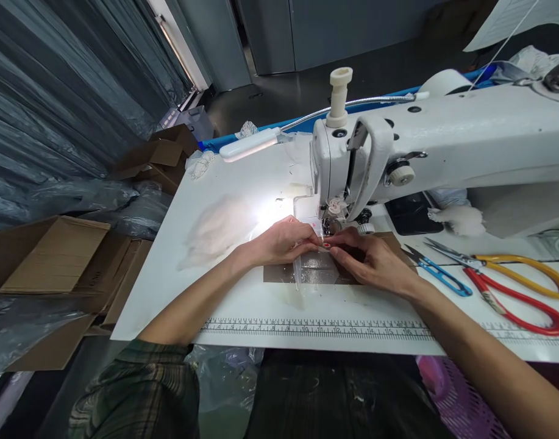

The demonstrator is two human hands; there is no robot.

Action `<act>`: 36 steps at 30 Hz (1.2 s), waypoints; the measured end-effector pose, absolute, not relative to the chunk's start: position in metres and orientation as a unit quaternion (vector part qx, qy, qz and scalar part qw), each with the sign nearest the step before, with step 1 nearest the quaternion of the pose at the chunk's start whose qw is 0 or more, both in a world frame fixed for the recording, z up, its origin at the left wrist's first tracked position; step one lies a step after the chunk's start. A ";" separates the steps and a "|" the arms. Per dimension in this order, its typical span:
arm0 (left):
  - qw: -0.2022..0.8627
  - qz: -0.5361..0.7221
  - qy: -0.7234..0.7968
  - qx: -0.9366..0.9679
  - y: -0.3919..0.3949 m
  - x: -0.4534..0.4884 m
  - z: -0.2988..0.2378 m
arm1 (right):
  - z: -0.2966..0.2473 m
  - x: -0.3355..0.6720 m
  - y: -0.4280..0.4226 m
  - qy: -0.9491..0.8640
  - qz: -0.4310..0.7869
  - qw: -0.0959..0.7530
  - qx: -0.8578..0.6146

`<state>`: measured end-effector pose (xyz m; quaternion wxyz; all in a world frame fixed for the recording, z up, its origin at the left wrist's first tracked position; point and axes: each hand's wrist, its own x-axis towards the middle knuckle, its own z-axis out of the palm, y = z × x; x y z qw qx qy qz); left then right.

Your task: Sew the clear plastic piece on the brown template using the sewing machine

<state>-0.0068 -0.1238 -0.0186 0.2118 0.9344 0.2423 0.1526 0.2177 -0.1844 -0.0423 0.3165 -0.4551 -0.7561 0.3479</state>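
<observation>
My left hand [283,241] and my right hand [370,256] meet just in front of the needle of a white sewing machine [444,140]. Both pinch a small red-and-white piece [325,245] between their fingertips. Under the hands lies a clear plastic piece [313,268] on the machine's plate. My fingers are curled and pressed together on the small piece. The needle area is partly hidden behind my fingers.
A white work table [224,292] carries a printed ruler [316,329] along its front edge. Blue thread snips [439,274] and large scissors with red and yellow handles [521,286] lie at the right. A gooseneck lamp [252,145] lights the table. Cardboard boxes [55,256] stand at the left.
</observation>
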 end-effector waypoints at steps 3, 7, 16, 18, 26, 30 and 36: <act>0.230 0.170 0.240 0.928 -0.128 -0.004 -0.017 | -0.039 0.212 -0.186 -0.762 0.374 0.310 -0.427; 0.308 0.164 0.263 0.899 -0.133 -0.010 -0.011 | -0.036 0.208 -0.194 -0.733 0.432 0.283 -0.443; 0.294 0.112 0.353 0.881 -0.118 -0.012 -0.013 | -0.038 0.196 -0.195 -0.739 0.343 0.196 -0.546; 0.126 0.087 0.355 0.922 -0.108 -0.003 -0.021 | -0.045 0.194 -0.190 -0.773 0.185 0.185 -0.578; -0.005 0.016 0.282 0.959 -0.090 0.000 -0.029 | -0.065 0.206 -0.185 -0.841 0.089 0.249 -0.472; 0.001 0.033 0.277 0.960 -0.089 -0.006 -0.032 | -0.066 0.206 -0.184 -0.843 0.084 0.247 -0.471; 0.006 0.049 0.262 0.964 -0.079 -0.006 -0.042 | -0.068 0.205 -0.183 -0.843 0.082 0.241 -0.475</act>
